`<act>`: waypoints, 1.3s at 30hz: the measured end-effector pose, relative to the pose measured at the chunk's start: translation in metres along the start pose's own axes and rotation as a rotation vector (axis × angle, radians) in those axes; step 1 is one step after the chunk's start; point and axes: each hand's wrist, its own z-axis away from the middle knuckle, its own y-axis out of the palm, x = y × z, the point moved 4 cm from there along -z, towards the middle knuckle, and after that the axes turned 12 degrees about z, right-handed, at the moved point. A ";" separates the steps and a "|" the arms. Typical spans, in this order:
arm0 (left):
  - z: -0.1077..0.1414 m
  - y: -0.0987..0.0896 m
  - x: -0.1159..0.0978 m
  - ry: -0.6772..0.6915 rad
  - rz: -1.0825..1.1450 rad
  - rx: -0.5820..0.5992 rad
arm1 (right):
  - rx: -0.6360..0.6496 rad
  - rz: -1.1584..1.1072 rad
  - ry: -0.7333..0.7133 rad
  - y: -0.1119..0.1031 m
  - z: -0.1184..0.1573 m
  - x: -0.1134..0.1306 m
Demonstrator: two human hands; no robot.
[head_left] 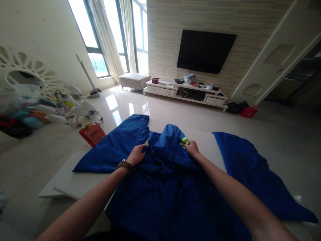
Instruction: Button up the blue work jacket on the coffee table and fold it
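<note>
A blue garment [160, 187] with a yellow-green reflective strip hangs bunched in front of me, its upper part over a white table [205, 137]. My left hand [137, 154], with a watch at the wrist, is closed on the cloth at its left side. On the other side, my right hand [192, 148] pinches the fabric right beside the reflective strip. Another piece of blue cloth [117, 144] lies flat to the left of my left hand. To the right of my right arm is a further piece of blue cloth [250, 170], draped on the table.
A red patterned bag [93, 134] stands beyond the left cloth. Bags and loose items [32, 115] are piled on the floor at left. A low TV cabinet [160, 89] lines the far wall, with a red bag [248, 111] near its right end.
</note>
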 end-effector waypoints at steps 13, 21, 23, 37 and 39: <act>0.013 -0.025 0.080 -0.625 -0.248 -0.182 | 0.010 0.340 -0.018 -0.065 0.050 -0.064; 0.069 -0.005 0.104 -0.398 -0.371 -0.028 | 0.545 0.644 -0.014 -0.008 0.221 -0.114; 0.082 -0.007 0.097 -0.364 -0.376 0.007 | 0.562 0.643 -0.005 -0.009 0.239 -0.117; 0.013 -0.003 0.109 -0.189 -0.391 0.129 | 0.566 0.662 0.095 0.010 0.240 -0.119; 0.005 0.000 0.110 -0.196 -0.399 0.128 | 0.548 0.682 0.100 0.011 0.224 -0.113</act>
